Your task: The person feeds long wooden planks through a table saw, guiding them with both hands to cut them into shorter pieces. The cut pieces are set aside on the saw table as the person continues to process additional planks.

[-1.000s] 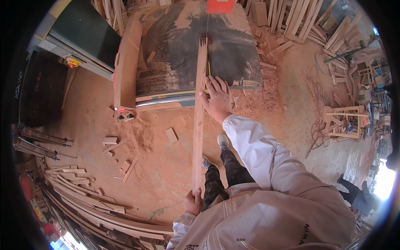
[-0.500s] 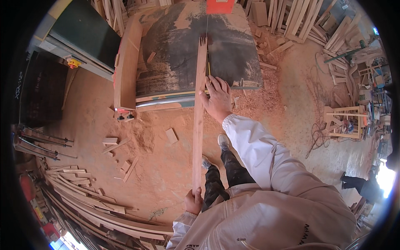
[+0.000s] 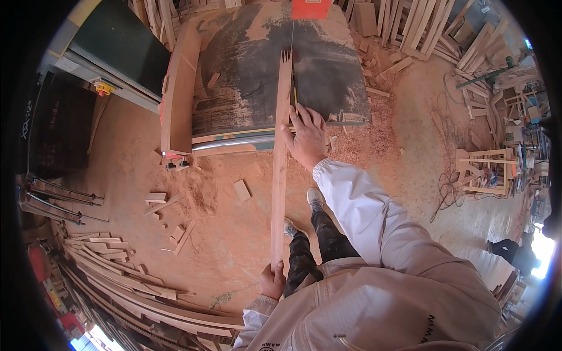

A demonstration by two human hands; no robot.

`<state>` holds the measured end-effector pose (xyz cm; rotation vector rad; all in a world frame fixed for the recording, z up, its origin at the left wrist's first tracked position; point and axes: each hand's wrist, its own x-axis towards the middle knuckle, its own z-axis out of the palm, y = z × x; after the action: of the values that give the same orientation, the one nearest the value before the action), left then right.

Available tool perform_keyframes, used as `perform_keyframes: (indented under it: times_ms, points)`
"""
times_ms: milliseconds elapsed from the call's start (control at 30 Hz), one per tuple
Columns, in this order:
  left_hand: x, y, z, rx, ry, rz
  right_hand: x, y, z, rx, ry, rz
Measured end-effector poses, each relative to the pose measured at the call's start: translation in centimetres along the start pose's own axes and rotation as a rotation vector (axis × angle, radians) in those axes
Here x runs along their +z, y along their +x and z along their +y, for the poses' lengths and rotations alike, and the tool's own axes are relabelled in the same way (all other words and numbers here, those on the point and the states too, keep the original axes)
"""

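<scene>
Pinching a wooden batten [image 3: 281, 181] low down with my left hand [image 3: 271, 284], I rest my right hand [image 3: 307, 139], fingers slightly spread, against it; its notched end lies on the desk [image 3: 246, 88].

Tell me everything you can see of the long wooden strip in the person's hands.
The long wooden strip is narrow, straight and pale reddish-brown, and looks like bare wood. Slots split its far end into several slim prongs. It points away from the person, its far part over the dark machine table, the rest jutting past the front edge. The left hand grips its near end; the right hand has its thumb against it.
</scene>
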<state>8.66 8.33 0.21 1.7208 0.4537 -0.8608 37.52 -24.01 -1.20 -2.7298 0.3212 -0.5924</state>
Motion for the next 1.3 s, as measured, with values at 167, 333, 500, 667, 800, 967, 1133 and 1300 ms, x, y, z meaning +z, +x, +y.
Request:
perform_keyframes:
  times_ms: [167,333,500,667,800,967,1133,1300]
  points:
    - [0.2,-0.1,0.6,0.007,-0.003,0.017,0.0,0.0,-0.1,0.018,0.006,-0.006]
    - [0.3,0.0,0.9,0.009,-0.012,0.011,0.0,0.2,-0.1,0.024,0.015,0.001]
    - [0.3,0.4,0.5,0.0,0.006,0.018,0.1,0.3,0.0,0.024,0.022,0.033]
    - [0.3,0.7,0.5,0.032,0.007,0.003,0.2,0.6,-0.1,0.025,0.027,0.06]
    - [0.3,0.9,0.9,0.034,0.012,-0.004,0.2,0.7,-0.3,0.032,0.018,0.059]
    - [0.4,1.1,1.0,0.042,0.009,-0.008,0.3,0.9,-0.1,0.041,0.014,0.063]
    - [0.6,1.3,1.8,0.028,-0.029,-0.004,0.2,1.2,-0.3,0.051,-0.004,0.066]
    - [0.5,1.6,1.8,0.039,-0.012,0.009,0.2,1.5,-0.3,0.058,-0.003,0.07]
